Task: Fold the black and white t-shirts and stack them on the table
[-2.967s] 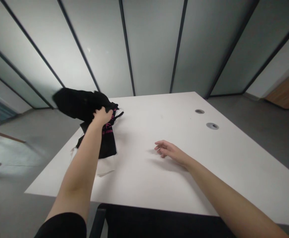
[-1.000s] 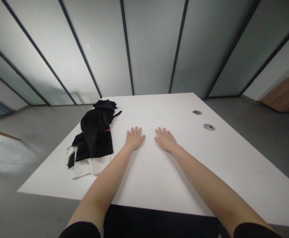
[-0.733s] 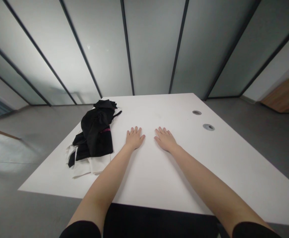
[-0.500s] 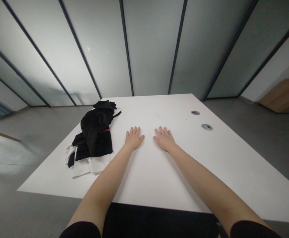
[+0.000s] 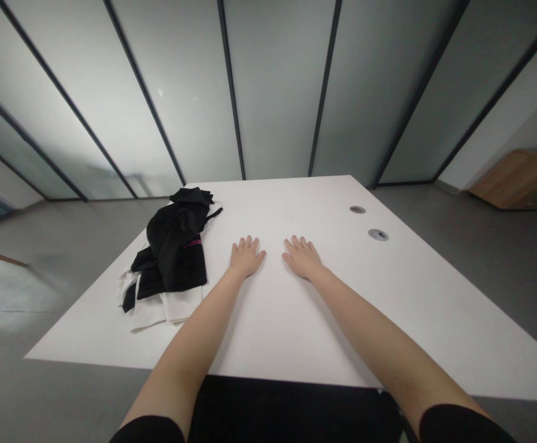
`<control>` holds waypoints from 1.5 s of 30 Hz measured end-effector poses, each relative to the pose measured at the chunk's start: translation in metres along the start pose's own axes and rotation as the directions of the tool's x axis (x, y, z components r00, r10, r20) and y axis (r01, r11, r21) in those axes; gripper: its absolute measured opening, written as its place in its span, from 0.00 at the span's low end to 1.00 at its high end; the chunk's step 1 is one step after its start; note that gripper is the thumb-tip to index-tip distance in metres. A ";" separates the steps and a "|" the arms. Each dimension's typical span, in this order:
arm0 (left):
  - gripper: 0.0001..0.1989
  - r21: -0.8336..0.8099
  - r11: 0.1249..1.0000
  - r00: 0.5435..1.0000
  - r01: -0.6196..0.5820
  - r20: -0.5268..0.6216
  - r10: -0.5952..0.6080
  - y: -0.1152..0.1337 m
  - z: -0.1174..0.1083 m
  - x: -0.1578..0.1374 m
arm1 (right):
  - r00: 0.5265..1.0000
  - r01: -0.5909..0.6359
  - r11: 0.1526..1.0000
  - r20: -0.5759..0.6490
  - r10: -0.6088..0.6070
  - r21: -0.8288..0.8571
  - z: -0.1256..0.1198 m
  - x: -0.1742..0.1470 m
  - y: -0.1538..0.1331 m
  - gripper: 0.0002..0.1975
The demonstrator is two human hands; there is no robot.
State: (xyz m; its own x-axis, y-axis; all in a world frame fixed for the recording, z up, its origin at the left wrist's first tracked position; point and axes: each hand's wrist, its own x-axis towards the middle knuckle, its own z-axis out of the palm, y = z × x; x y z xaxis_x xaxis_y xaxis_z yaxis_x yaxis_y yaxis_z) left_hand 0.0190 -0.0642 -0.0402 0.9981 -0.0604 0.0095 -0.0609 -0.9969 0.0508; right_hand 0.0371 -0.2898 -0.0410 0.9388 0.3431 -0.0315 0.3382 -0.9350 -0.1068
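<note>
Both hands lie palm down on the white table (image 5: 268, 332), fingers spread. My left hand (image 5: 246, 256) rests right of a heap of cloth and holds nothing. A short gap away, my right hand (image 5: 302, 257) is also flat on the tabletop with nothing in it. The heap has crumpled black cloth (image 5: 176, 240) on top, with a strap sticking out to the right and a strip of pink lettering. Folded white cloth (image 5: 180, 306) shows beneath it toward the near side. How many pieces lie in the heap I cannot tell.
Two round grommets (image 5: 378, 235) are set in the table's right side. Frosted glass panels (image 5: 277, 92) with dark frames stand behind the table. A wooden piece of furniture (image 5: 520, 178) is on the grey floor at the far right.
The view has shifted slightly, so everything sits a little further left. My hands and the cloth heap keep their places on the table.
</note>
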 end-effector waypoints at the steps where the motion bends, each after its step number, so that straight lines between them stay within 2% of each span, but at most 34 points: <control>1: 0.36 -0.002 1.000 1.000 0.000 -0.001 0.000 0.000 -0.001 0.000 | 1.000 -0.001 1.000 0.002 0.001 0.003 0.000 0.000 0.000 0.33; 17: 0.34 -0.010 1.000 1.000 -0.003 -0.007 0.003 -0.004 0.004 -0.002 | 0.999 0.018 1.000 -0.036 -0.018 -0.003 0.001 -0.002 0.001 0.32; 45: 0.35 -0.016 1.000 1.000 0.010 -0.001 -0.010 -0.001 0.002 -0.001 | 1.000 0.019 0.999 -0.023 -0.018 0.038 -0.002 0.002 0.004 0.32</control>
State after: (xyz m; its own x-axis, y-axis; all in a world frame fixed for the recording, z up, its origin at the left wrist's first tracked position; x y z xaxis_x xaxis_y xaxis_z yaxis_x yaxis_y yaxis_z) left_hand 0.0178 -0.0630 -0.0421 0.9987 -0.0503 0.0096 -0.0509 -0.9965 0.0671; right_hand 0.0405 -0.2930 -0.0399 0.9336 0.3581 -0.0071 0.3534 -0.9241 -0.1455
